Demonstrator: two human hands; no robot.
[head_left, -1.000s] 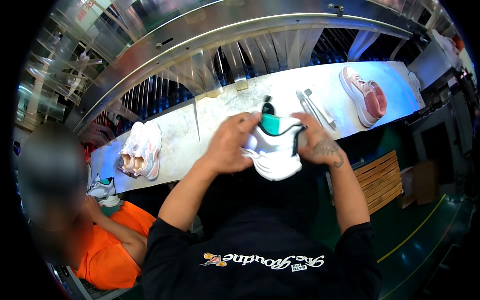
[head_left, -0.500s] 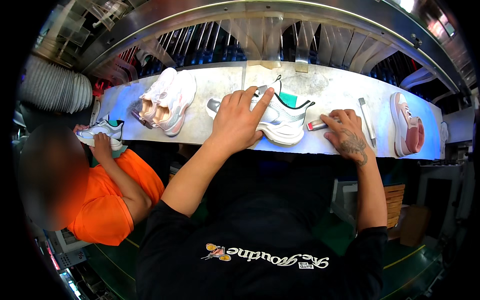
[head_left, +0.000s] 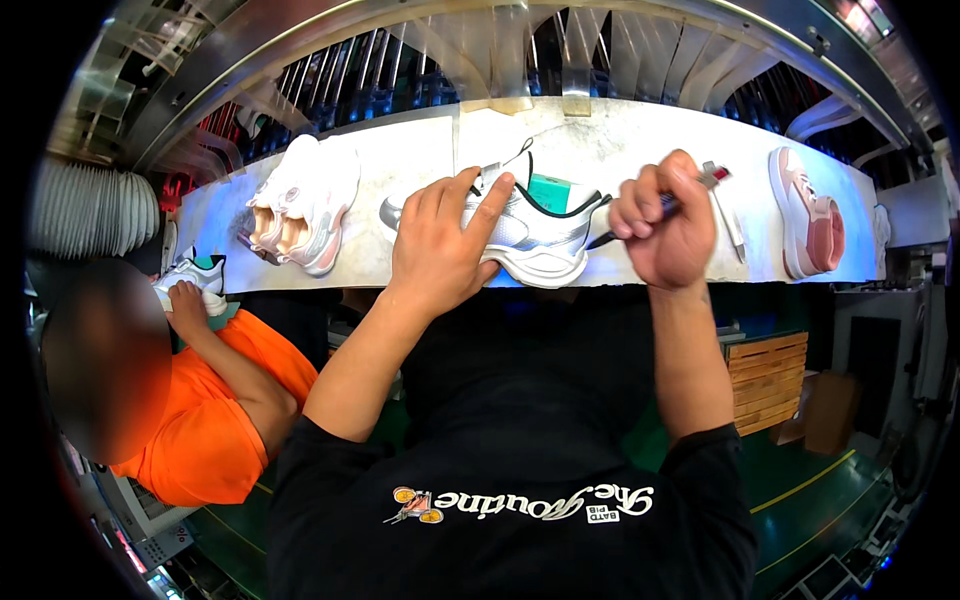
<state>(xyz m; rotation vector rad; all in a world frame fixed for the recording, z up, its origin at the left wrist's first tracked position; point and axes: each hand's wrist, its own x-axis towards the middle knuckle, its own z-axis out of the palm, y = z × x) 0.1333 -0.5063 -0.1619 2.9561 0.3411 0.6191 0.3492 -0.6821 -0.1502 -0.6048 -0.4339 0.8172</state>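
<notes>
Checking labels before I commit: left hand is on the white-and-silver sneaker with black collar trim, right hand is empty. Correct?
Not quite: the right hand isn't empty. It grips a slim, dark, pen-shaped tool, as the head view shows. The left hand is on the white-and-silver sneaker with black collar trim, as you said.

I see open counter (head_left: 625, 138) beyond the silver shoe (head_left: 525, 235); pale shoes (head_left: 322, 195) block the left, clear strips (head_left: 577, 65) behind.

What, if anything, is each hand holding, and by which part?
Left hand: the silver-white shoe, across its midfoot. Right hand: a dark pen-like tool, around its middle.
</notes>
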